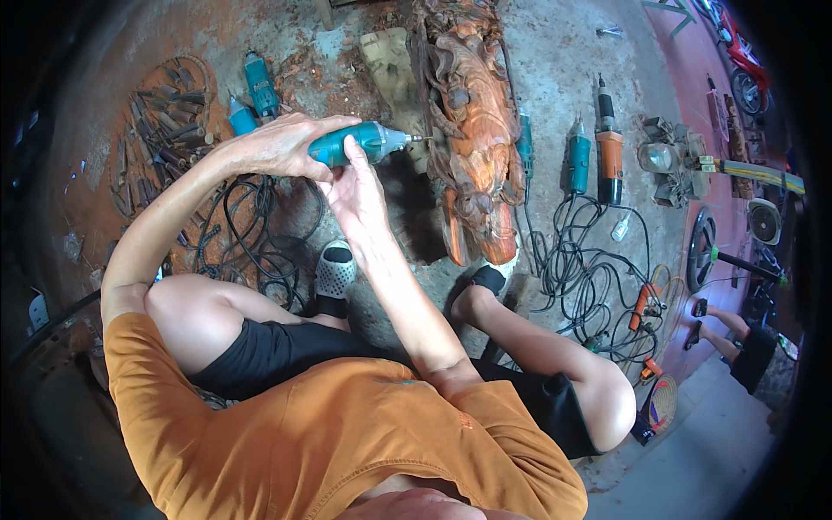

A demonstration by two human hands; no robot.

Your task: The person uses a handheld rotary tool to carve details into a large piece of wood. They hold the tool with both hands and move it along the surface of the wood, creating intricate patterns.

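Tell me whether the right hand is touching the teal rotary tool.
Touching: the head view shows the right hand with its thumb laid across the teal rotary tool.

Over there, the camera sits up on the worker's head (420,506), looking steeply down across the orange shirt (329,433) to the left hand (276,147) and right hand (358,198) at close range, its wide round view spreading over the floor (555,52).

We log grey concrete floor (555,52) below the fingers (336,124), reddish dust (302,68) beyond them, pinkish paving (694,91) far right.
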